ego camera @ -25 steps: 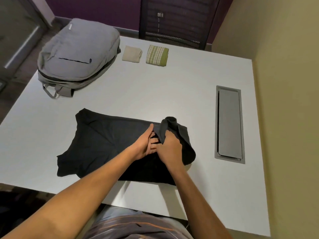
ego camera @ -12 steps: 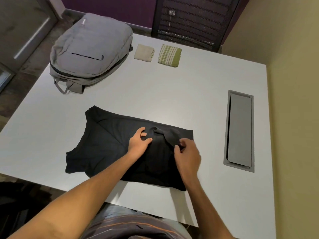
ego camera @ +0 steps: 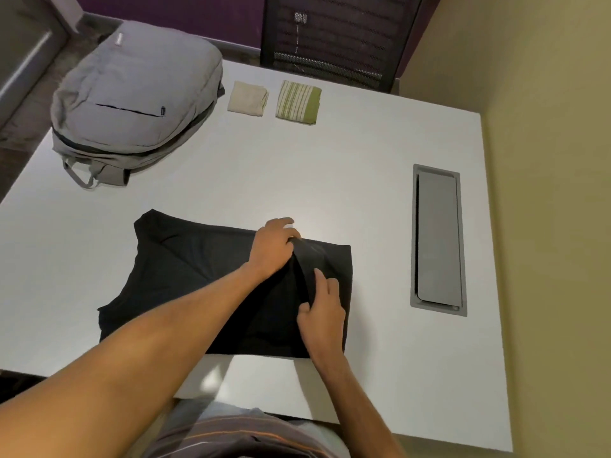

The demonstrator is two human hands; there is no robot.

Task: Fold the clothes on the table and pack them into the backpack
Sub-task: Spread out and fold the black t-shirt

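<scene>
Both my hands on the black shirt [ego camera: 185,266], mid-table.

My left hand [ego camera: 272,247] pinches a raised fold at the shirt's far edge; my right hand [ego camera: 322,314] pinches the same ridge nearer me. The grey backpack [ego camera: 132,94] lies at the far left corner, two folded cloths [ego camera: 248,99] beside it.

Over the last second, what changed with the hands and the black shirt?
The raised fold at the black shirt's right end was laid flat. The left hand slid to the far edge, the right hand drew nearer; both pinch the crease. Backpack and two folded cloths stayed put.
</scene>
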